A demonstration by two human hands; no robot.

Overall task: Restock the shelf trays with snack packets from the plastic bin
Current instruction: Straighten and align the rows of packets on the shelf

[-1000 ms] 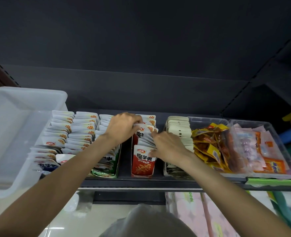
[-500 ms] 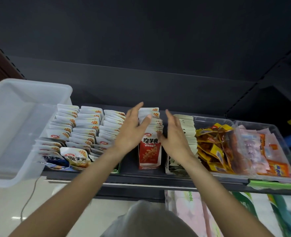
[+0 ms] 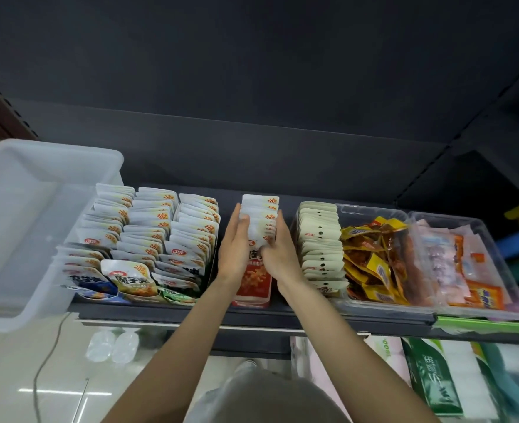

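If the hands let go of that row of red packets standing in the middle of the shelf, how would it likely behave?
The red packet row probably tips or fans out: the packets are thin, upright pouches, and both the left hand and right hand flank it. Likely light and floppy. The glossy film looks slippery.

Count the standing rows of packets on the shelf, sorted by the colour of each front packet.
blue-fronted row: 1
yellow-fronted row: 1
green-fronted row: 1
red-fronted row: 1
beige row: 1
Total: 5 rows
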